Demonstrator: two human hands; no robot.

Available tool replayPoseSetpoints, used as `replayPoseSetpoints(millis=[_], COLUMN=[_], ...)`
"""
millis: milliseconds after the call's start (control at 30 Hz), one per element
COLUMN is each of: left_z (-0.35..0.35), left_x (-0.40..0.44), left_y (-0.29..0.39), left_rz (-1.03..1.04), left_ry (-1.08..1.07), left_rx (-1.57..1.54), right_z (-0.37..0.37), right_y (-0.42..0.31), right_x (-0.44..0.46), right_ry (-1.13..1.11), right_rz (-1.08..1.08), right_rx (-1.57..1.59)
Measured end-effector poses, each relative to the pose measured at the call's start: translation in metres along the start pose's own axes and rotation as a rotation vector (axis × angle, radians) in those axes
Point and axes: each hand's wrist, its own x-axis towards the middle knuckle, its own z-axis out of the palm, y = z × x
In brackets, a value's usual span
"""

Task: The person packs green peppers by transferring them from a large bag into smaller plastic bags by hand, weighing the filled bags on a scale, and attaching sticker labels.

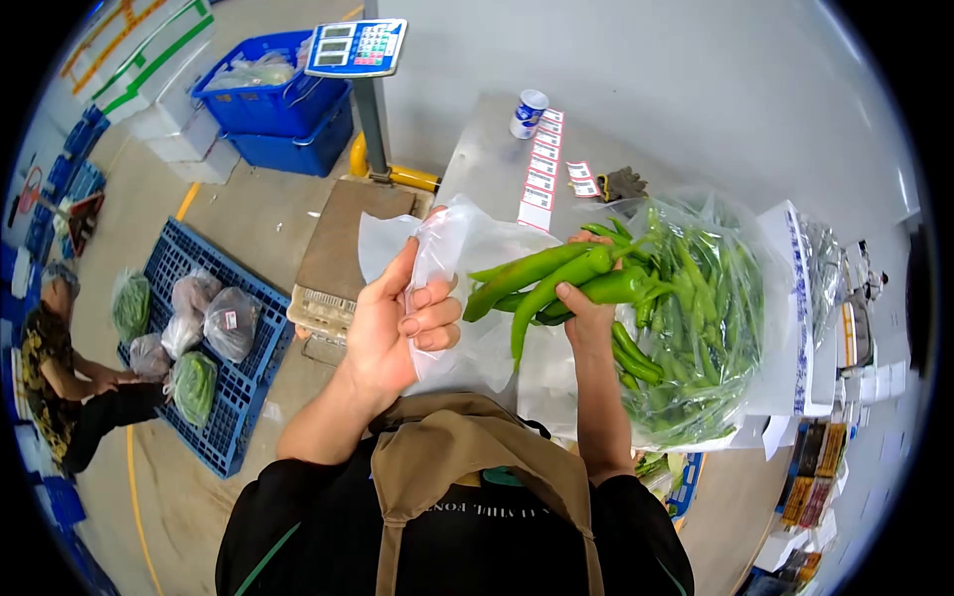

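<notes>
My left hand point(402, 313) is closed on the edge of a thin translucent plastic bag point(487, 233), which spreads out between my hands. In my right hand point(591, 308) is a bunch of long green peppers point(547, 278), their tips pointing left over the bag. Just right of that hand lies a large clear bag of green peppers point(701, 318), full and open toward me. A few loose peppers point(636, 358) sit at its near left side. My right fingers are partly hidden by the peppers.
A scale display point(356, 48) stands on a post over a weighing platform point(358, 233). On the metal table are a can point(529, 114), a label strip point(542, 169) and a dark glove point(623, 185). Left, a person point(70, 377) is beside a blue pallet point(224, 397) with bagged produce.
</notes>
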Motion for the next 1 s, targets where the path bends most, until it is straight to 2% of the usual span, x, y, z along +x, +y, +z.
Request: replayPoseSetpoints(millis=[67, 100, 200, 267, 333, 367, 433, 467, 533, 567, 600, 667, 700, 767, 800, 867, 933, 1000], left_z=[-0.003, -0.005, -0.005, 0.001, 0.006, 0.007, 0.004, 0.000, -0.008, -0.017, -0.018, -0.013, -0.010, -0.009, -0.008, -0.011, -0.011, -0.010], left_x=[-0.005, -0.004, -0.009, -0.016, -0.030, -0.034, -0.032, -0.028, -0.022, -0.020, -0.018, -0.011, -0.007, 0.001, 0.006, 0.011, 0.016, 0.022], left_y=[0.003, 0.003, 0.001, -0.002, -0.004, -0.004, 0.000, 0.004, 0.010, 0.017, 0.018, 0.017, 0.016, 0.012, 0.012, 0.012, 0.013, 0.012], left_rz=[0.017, 0.024, 0.026, 0.025, 0.020, 0.016, 0.043, 0.084, 0.144, 0.119, 0.130, 0.146, 0.109, 0.049, 0.027, 0.004, 0.001, -0.015], left_ry=[0.000, 0.016, -0.033, -0.094, -0.164, -0.116, -0.021, 0.027, 0.073, -0.020, -0.032, 0.102, 0.107, 0.143, 0.155, 0.141, 0.166, 0.183], left_rx=[-0.026, -0.043, -0.013, 0.042, 0.083, 0.126, 0.138, 0.113, 0.060, 0.056, 0.069, 0.021, 0.019, 0.044, 0.056, 0.070, 0.073, 0.068], right_z=[0.001, 0.010, 0.047, 0.058, 0.043, 0.025, 0.014, 0.030, 0.020, 0.018, -0.001, -0.049, -0.087, -0.153, -0.193, -0.211, -0.210, -0.219], right_y=[0.006, 0.000, -0.018, 0.011, 0.092, 0.149, 0.155, 0.117, 0.065, 0.032, 0.015, -0.002, 0.002, 0.000, 0.007, -0.029, -0.070, -0.090], right_x=[0.001, 0.002, 0.008, 0.001, -0.018, -0.036, -0.056, -0.049, -0.036, -0.028, -0.022, -0.009, -0.001, 0.002, -0.009, -0.005, 0.011, 0.022], right_ry=[-0.116, -0.171, -0.683, -0.890, -0.890, -0.862, -0.879, -0.948, -1.018, -0.929, -0.752, -0.317, -0.234, -0.090, -0.069, 0.399, 0.531, 0.259], right_rz=[-0.063, -0.037, -0.310, -0.159, 0.131, 0.384, 0.358, 0.062, -0.077, 0.001, 0.192, 0.497, 0.529, 0.844, 0.513, 0.204, 0.145, -0.042], right_rx=[-0.124, -0.286, -1.002, -1.140, -1.291, -1.281, -1.399, -1.537, -1.014, -0.806, -0.692, -0.560, -0.811, -1.139, -1.422, -1.516, -1.850, -1.968])
